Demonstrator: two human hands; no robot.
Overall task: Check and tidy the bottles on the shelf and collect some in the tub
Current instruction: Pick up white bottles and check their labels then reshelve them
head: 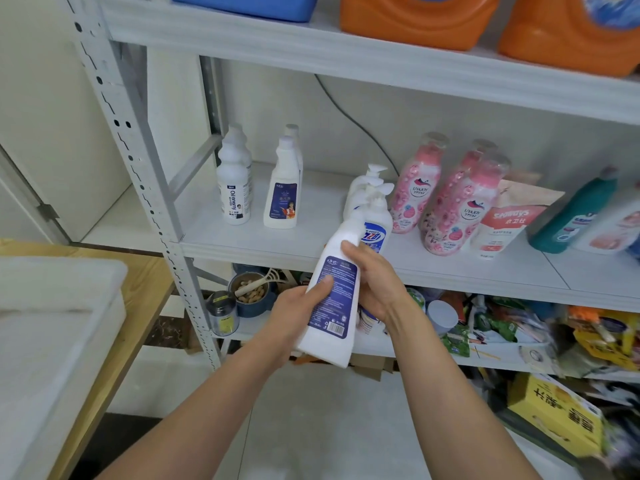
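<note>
A white bottle with a dark blue back label (334, 296) is tilted in front of the middle shelf (304, 252), its neck pointing up toward the shelf. My left hand (298, 311) grips its lower left side, thumb on the label. My right hand (372, 282) holds its right side, fingers curled over the upper label. On the shelf stand white "Oil enemy" bottles (233, 188), white bottles with blue labels (284, 192), white pump bottles (372, 202) and pink bottles (464, 206). A white tub (52, 327) sits at the lower left.
The tub rests on a wooden table (138, 296) beside the shelf's grey upright (145, 188). Refill pouch (509, 220) and teal bottle (575, 216) stand at the right. Orange jugs (415, 19) sit on the top shelf. The lower shelf holds cluttered packets, a bowl and jars.
</note>
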